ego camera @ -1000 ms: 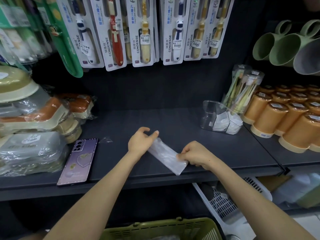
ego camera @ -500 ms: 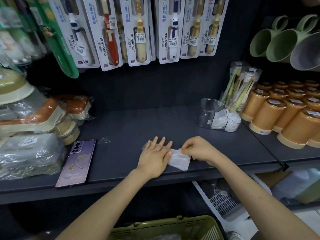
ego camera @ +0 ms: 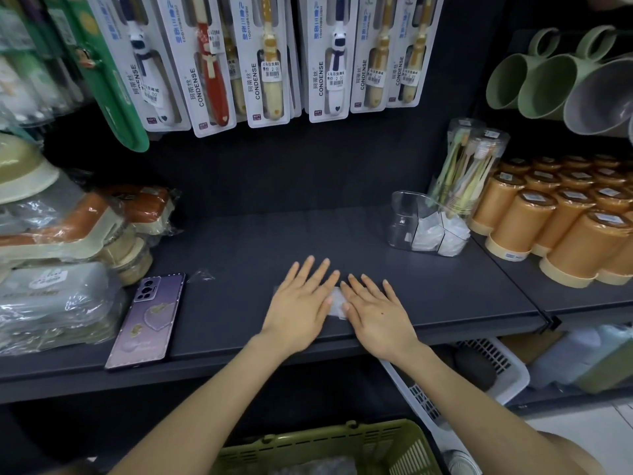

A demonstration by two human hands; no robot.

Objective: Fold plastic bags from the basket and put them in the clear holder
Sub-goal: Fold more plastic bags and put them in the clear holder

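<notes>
While the folded plastic bag (ego camera: 337,304) is pressed near the front edge of the shelf (ego camera: 260,234) under the left hand (ego camera: 301,305) and right hand (ego camera: 378,311), fingers straight, nothing grasped | fold may be sprung open once pressure is lifted | slick film may be pushed off that edge

Shelf (ego camera: 257,241) at centre. I note both hands side by side near its front edge, left hand (ego camera: 301,303) and right hand (ego camera: 376,310), flat on the plastic bag (ego camera: 337,303), which lies under and between them. Phone (ego camera: 147,320) lies left of the hands, at the front edge; wrapped boxes (ego camera: 61,234) are stacked further left. Holder (ego camera: 407,217) stands behind and right of the hands, folded bags (ego camera: 435,234) in it. Toothbrush tubes (ego camera: 469,162) stand just behind it, lidded cups (ego camera: 548,228) to its right. Toothbrush packs (ego camera: 267,60) hang above the shelf. Basket (ego camera: 329,447) sits below, in front.
</notes>
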